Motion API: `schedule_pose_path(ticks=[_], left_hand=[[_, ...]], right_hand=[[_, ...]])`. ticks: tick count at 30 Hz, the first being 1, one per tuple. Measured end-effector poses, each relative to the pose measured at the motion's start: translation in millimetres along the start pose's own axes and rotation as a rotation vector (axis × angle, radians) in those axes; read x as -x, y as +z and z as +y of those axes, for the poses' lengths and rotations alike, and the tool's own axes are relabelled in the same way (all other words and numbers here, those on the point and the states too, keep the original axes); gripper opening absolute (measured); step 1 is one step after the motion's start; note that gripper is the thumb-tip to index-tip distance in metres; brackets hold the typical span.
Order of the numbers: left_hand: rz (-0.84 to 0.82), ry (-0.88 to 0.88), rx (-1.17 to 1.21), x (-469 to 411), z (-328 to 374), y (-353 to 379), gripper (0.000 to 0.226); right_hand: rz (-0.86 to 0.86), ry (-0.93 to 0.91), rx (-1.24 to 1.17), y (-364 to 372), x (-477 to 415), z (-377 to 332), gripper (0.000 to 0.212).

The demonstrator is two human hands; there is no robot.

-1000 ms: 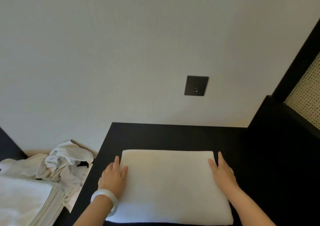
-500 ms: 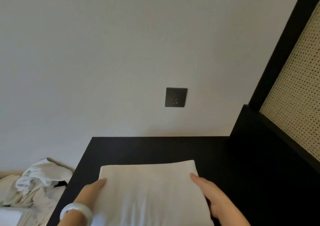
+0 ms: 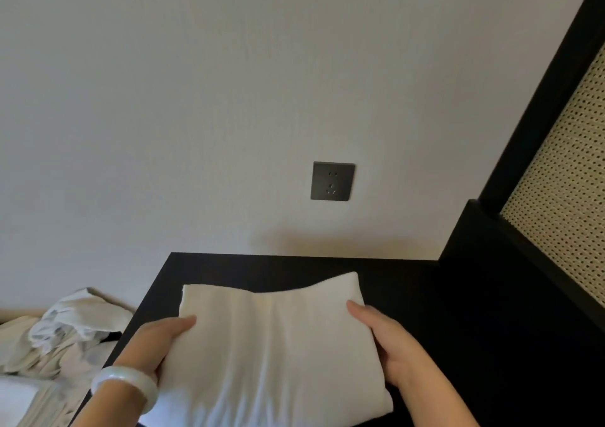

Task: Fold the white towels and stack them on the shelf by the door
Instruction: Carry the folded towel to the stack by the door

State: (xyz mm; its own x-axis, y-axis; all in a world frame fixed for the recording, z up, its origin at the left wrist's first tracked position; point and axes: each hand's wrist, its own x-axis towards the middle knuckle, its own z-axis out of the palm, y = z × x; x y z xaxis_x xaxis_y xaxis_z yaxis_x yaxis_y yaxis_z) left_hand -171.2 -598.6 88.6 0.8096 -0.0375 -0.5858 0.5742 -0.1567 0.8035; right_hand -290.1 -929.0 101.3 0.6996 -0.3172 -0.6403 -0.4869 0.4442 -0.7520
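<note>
Left hand (image 3: 154, 341) and right hand (image 3: 389, 344) grip opposite sides of folded white towel (image 3: 271, 351) above black tabletop (image 3: 262, 267); crumpled linen (image 3: 65, 328) at left.

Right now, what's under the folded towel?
The black tabletop shows around the folded towel. Left hand and right hand grip its sides, thumbs on top; whatever lies underneath is covered.

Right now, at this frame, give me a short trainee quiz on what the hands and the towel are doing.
1. True or false: the left hand and the right hand both grip the folded white towel.
2. What is on the wall above the black surface? A) dark socket B) mirror C) hook
3. Fill in: the crumpled linen heap lies on the ____ side of that surface.
Key: 1 true; 2 A; 3 left.
</note>
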Motion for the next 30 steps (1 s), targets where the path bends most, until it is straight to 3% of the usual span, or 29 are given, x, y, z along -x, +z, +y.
schedule_pose_path(ticks=[10, 13, 19, 23, 30], left_hand=[[0.065, 0.107, 0.167, 54.5, 6.0, -78.2, 0.027], [0.094, 0.135, 0.236, 69.1, -5.2, -129.3, 0.014], [0.225, 0.165, 0.326, 96.5, -54.9, -295.3, 0.018], [0.327, 0.154, 0.345, 96.3, -98.2, -402.1, 0.068], [0.408, 0.030, 0.402, 74.3, -157.6, -514.8, 0.082]], right_hand=[[-0.156, -0.150, 0.018, 76.0, 44.6, -2.8, 0.045], [-0.198, -0.163, 0.059, 127.2, 65.6, 8.2, 0.041], [-0.324, -0.145, 0.156, 280.5, 110.3, 72.8, 0.034], [-0.415, -0.124, 0.196, 374.0, 128.6, 127.6, 0.030], [-0.512, -0.029, 0.225, 480.0, 103.0, 213.3, 0.036]])
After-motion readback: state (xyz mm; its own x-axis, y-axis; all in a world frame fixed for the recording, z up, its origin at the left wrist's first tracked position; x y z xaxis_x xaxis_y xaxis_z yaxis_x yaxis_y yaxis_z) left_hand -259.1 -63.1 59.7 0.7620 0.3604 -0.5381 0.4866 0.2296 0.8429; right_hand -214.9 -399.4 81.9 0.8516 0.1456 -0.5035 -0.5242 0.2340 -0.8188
